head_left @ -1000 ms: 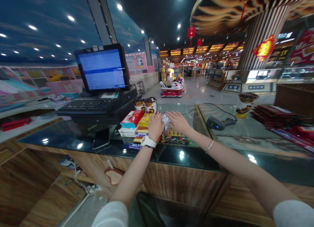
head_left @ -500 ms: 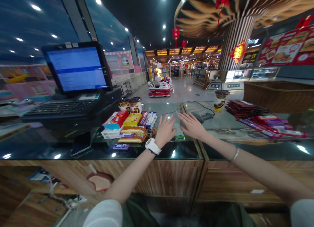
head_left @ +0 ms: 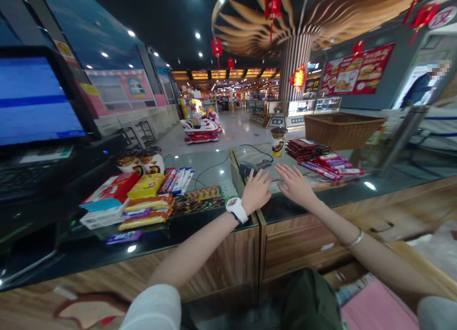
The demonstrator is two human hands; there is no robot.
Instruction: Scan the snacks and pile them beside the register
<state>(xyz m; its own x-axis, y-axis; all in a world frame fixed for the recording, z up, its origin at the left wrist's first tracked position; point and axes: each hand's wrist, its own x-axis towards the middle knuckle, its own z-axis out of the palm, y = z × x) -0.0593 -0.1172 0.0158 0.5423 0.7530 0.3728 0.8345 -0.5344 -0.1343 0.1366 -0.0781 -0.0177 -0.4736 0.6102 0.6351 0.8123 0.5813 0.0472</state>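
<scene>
Both grips bare and holding nothing, over the near side of the tabletop (head_left: 205, 159). Left grip (head_left: 256, 192) spread, palm down; right grip (head_left: 296, 185) likewise spread, just to its right, the two apart. Whether either rests on the surface, cannot tell. Nearest thing: scanner (head_left: 247, 168), just far of the left grip, its cord (head_left: 250, 146) looping on the far side. Packets (head_left: 307, 150), dark red, heaped on the right, far of the right grip; bars (head_left: 337, 164) loose at the heap's near right. Cup (head_left: 278, 142) upright just left of the packets; basket (head_left: 342, 132) far of the heap. Handling, as I judge it: stay low and unhurried, left grip clear of scanner and cord; packets look slick and apt to slide, so flat palms from both sides suit better than pinching; give the cup room, likely easy to tip.
</scene>
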